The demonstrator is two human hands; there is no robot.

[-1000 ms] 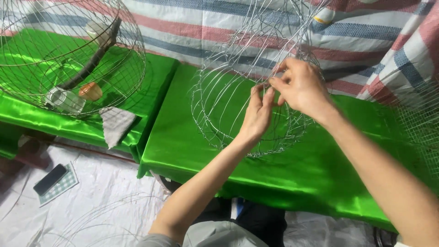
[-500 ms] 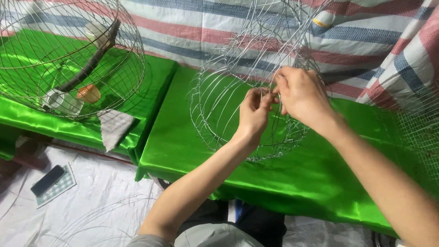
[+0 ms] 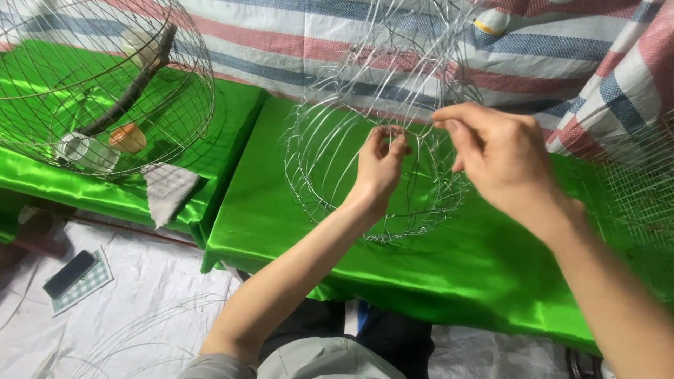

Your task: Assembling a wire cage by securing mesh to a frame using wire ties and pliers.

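The wire cage frame (image 3: 379,161) stands on the green desk (image 3: 449,281); it looks light, springy and easy to bend, so the rim ring seems the best place to hold. The left hand (image 3: 379,165) pinches a wire with closed fingers; the right hand (image 3: 502,158), half-closed, has now drawn away rightward from it.

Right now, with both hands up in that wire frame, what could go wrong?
The thin wires of the unfinished wire cage look springy, so a loose end might prick the left hand or right hand. The cage stands on slick green cloth, so it might slide. Stray wire loops on the floor could snag a foot.
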